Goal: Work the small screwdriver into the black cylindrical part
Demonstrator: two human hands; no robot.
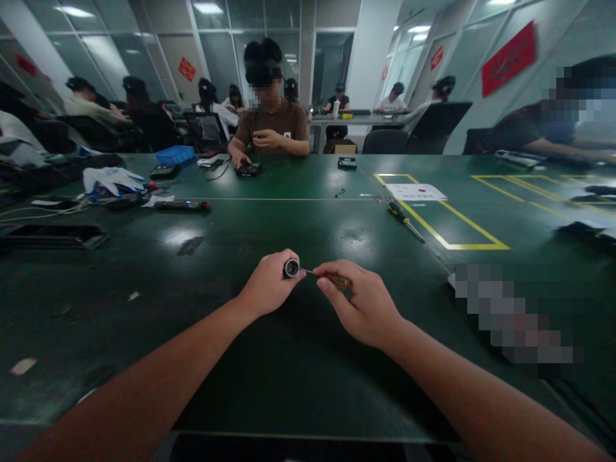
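Near the middle of the head view, my left hand (269, 282) is closed around a small black cylindrical part (291, 268) with a round, hollow end turned towards me. My right hand (363, 295) grips a screwdriver (339, 280) by its brownish, see-through handle. The thin metal shaft points left and its tip reaches the rim of the cylinder, close to my left fingertips. Whether the tip sits inside the part or only against it, I cannot tell. Both hands are held above the green table (269, 372).
A yellow-black screwdriver (404, 220) lies ahead right by a paper sheet (416, 192) and yellow tape. White gloves (113, 181), a blue basket (174, 154) and a black tray (52, 236) are at left. A blurred-out object (510, 314) lies right. A person (272, 122) works opposite.
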